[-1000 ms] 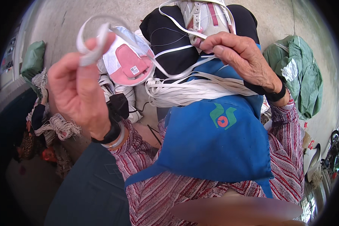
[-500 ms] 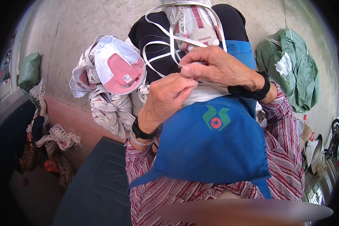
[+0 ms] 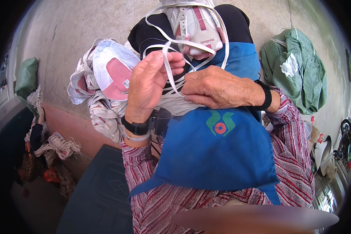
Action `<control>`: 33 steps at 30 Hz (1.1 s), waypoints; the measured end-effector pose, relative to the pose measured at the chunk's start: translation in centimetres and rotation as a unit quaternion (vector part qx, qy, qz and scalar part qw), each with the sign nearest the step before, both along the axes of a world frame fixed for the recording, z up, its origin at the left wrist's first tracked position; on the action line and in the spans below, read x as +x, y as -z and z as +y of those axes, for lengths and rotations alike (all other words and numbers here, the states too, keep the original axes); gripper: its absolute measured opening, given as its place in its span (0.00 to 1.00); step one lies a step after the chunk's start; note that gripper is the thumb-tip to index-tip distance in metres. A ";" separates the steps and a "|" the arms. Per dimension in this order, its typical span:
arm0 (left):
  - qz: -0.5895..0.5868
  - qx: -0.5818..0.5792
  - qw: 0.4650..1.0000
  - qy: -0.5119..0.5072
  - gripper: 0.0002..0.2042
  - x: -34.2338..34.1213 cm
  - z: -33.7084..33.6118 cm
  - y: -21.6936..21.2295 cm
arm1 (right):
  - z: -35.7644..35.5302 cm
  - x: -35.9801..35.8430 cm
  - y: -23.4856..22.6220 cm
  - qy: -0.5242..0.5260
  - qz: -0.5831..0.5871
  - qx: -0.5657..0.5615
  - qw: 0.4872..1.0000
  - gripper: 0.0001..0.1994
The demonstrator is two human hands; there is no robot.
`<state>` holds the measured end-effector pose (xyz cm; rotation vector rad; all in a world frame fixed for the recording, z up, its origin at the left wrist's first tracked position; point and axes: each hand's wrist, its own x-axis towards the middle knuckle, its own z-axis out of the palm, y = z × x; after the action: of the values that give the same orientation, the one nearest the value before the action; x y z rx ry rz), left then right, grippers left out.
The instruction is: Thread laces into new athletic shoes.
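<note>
A white shoelace (image 3: pixel 172 80) runs in a loop from a white and pink sneaker (image 3: pixel 199 31) across my lap. My right hand (image 3: pixel 222 87) is closed, pinching the lace between thumb and fingers. Beside it my left hand (image 3: pixel 150 80) is raised with the palm turned inward, thumb and fingers apart; the lace passes in front of its fingers. The sneaker rests on my black-trousered legs, beyond both hands. Beneath the hands a bundle of white laces (image 3: pixel 175 104) lies over the blue apron (image 3: pixel 218 156).
White and pink shoe parts (image 3: pixel 109 74) are piled to the left of my legs. A green sack (image 3: pixel 294 74) stands on the concrete floor at right. Lower left are a dark blue panelled surface (image 3: pixel 101 191) and a tied bundle of pale laces (image 3: pixel 62 146).
My hands have come apart from close together. The left has turned palm inward and lifted, fingers spreading; the right has moved down slightly, drawing the lace into a loop between them.
</note>
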<state>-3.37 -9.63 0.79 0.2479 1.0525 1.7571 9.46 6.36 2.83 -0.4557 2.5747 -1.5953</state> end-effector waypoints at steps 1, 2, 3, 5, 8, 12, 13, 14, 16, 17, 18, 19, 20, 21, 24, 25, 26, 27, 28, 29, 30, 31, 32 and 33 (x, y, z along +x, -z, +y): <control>-0.068 0.047 0.997 0.002 0.16 -0.3 0.2 -0.1 | 0.5 0.2 -0.1 0.004 -0.002 0.004 1.000 0.06; -0.109 0.053 0.991 -0.047 0.12 -0.2 0.3 -0.4 | 1.2 0.4 -0.2 0.008 0.013 -0.004 1.000 0.06; -0.106 0.050 0.992 -0.047 0.12 -0.6 -0.2 -1.2 | 1.8 0.6 -0.5 0.009 0.033 -0.018 0.999 0.06; -0.165 0.124 0.978 0.007 0.10 -2.2 -1.6 -2.1 | 3.5 1.0 -1.1 0.015 0.011 -0.014 1.000 0.08; -0.101 0.077 0.991 -0.045 0.10 -3.2 -3.5 -2.9 | 5.4 1.0 -2.7 0.069 -0.051 -0.027 0.996 0.09; 0.053 0.128 0.971 -0.192 0.11 -7.1 -6.9 -6.8 | 12.5 3.8 -8.1 0.277 -0.050 -0.174 0.944 0.10; 0.076 0.125 0.952 -0.268 0.11 -7.9 -8.5 -8.7 | 13.8 4.4 -8.4 0.325 -0.038 -0.293 0.898 0.10; 0.162 0.149 0.937 -0.270 0.11 -9.4 -11.1 -10.2 | 13.9 3.6 -8.3 0.329 -0.034 -0.288 0.899 0.10; 0.325 0.146 0.878 -0.320 0.12 -11.3 -16.2 -13.1 | 13.5 1.8 -6.2 0.467 0.057 -0.126 0.873 0.07; 0.396 0.124 0.833 -0.367 0.12 -11.6 -17.4 -14.4 | 13.5 1.3 -5.5 0.439 0.008 -0.133 0.889 0.07; 0.412 0.109 0.829 -0.363 0.12 -11.3 -17.8 -15.1 | 11.4 -0.1 -4.4 0.431 -0.075 -0.131 0.889 0.06; 0.425 0.096 0.829 -0.351 0.12 -11.1 -16.8 -14.9 | 12.1 0.0 -2.8 0.359 -0.016 -0.008 0.933 0.09; 0.440 0.082 0.828 -0.339 0.11 -10.6 -15.9 -14.7 | 11.5 -0.4 -1.1 0.337 0.090 0.029 0.937 0.08; 0.406 0.070 0.856 -0.313 0.08 -9.0 -13.1 -12.6 | 10.1 -1.2 -1.0 0.312 0.101 0.096 0.940 0.08; 0.339 -0.081 0.899 -0.266 0.15 -5.8 -6.4 -5.2 | 9.4 -2.5 0.0 0.271 0.113 0.181 0.939 0.08; 0.336 -0.083 0.911 -0.226 0.16 -4.8 -4.9 -3.9 | 9.2 -2.7 0.1 0.246 0.133 0.201 0.939 0.08; 0.339 -0.091 0.917 -0.187 0.17 -3.8 -3.6 -3.8 | 8.9 -3.2 0.1 0.219 0.157 0.212 0.939 0.07; 0.341 -0.093 0.917 -0.186 0.17 -2.9 -1.8 -3.9 | 8.7 -3.6 0.3 0.220 0.158 0.210 0.939 0.07; 0.355 -0.114 0.910 -0.182 0.16 -1.9 0.4 -4.0 | 8.9 -3.6 0.3 0.241 0.159 0.233 0.929 0.07; 0.376 -0.144 0.898 -0.179 0.14 -1.6 1.4 -4.3 | 8.7 -4.0 0.4 0.261 0.165 0.246 0.919 0.07; 0.375 -0.145 0.898 -0.176 0.14 -1.7 2.0 -3.6 | 9.0 -4.4 0.6 0.256 0.171 0.246 0.919 0.06; 0.407 -0.159 0.880 -0.186 0.13 -1.7 2.3 -2.8 | 9.1 -4.7 0.6 0.258 0.168 0.245 0.919 0.06; 0.437 -0.171 0.861 -0.196 0.12 -1.7 2.4 -2.1 | 9.3 -5.0 0.4 0.277 0.180 0.273 0.904 0.06; 0.435 -0.169 0.864 -0.192 0.12 -2.2 2.0 -1.9 | 9.7 -5.1 -0.1 0.295 0.190 0.304 0.886 0.06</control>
<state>-5.60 -7.64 2.66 0.6865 2.1623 1.7742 4.33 16.05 2.88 0.1096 3.5410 -0.7038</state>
